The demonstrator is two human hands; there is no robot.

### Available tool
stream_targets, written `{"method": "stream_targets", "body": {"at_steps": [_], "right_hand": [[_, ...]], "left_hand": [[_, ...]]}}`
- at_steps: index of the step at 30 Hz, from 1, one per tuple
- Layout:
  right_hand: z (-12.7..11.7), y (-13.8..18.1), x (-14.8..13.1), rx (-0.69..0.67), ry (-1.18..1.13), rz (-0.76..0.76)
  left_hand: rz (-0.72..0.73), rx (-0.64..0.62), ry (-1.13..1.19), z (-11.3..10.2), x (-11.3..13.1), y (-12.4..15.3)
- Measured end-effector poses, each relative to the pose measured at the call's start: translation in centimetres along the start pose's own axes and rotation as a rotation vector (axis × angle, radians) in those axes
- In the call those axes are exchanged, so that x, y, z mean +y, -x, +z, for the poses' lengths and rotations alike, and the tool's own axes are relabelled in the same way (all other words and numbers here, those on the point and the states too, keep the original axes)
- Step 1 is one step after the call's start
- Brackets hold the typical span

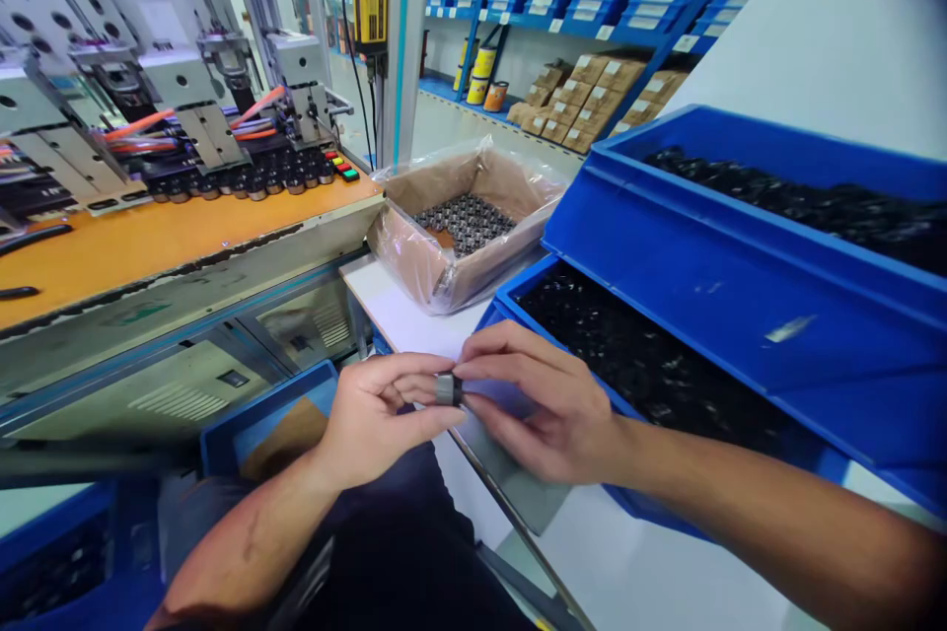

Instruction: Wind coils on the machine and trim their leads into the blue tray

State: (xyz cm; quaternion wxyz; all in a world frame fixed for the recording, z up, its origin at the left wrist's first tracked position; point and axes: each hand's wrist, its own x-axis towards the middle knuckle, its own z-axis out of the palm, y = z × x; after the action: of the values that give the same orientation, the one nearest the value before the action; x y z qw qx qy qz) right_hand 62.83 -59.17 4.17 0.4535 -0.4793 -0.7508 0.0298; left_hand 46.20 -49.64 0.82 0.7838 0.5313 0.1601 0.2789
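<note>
Between my two hands is a small round part (447, 389), grey metal on its left side and black on its right. My left hand (385, 414) pinches the grey side between thumb and fingers. From the right, the fingertips of my right hand (544, 399) close on the black end. Both hands are above the edge of a white table, just in front of my lap. Past the right hand lies a blue bin (510, 301) full of small black parts. Fingers partly cover the held part, so its exact kind cannot be made out.
A plastic-lined cardboard box (473, 281) with rows of metal parts stands ahead. Another blue bin (740, 315) of black pieces is stacked at right. At left, a machine bench (148, 261) carries round black parts and pliers-like handles (34, 237). A blue crate (222, 439) sits low left.
</note>
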Motion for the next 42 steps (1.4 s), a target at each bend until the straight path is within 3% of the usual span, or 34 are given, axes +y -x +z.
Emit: {"method": "stream_targets", "body": {"at_steps": [7, 17, 42], "right_hand": [[0.24, 0.41, 0.5, -0.007, 0.126, -0.073], [0.22, 0.52, 0.79, -0.001, 0.218, -0.177], [0.29, 0.3, 0.85, -0.006, 0.263, -0.212]], "left_hand": [[0.045, 0.026, -0.049, -0.46, -0.12, -0.02], [0.035, 0.005, 0.065, -0.16, -0.34, -0.3], [0.002, 0.026, 0.042, -0.39, -0.4, 0.04]]}}
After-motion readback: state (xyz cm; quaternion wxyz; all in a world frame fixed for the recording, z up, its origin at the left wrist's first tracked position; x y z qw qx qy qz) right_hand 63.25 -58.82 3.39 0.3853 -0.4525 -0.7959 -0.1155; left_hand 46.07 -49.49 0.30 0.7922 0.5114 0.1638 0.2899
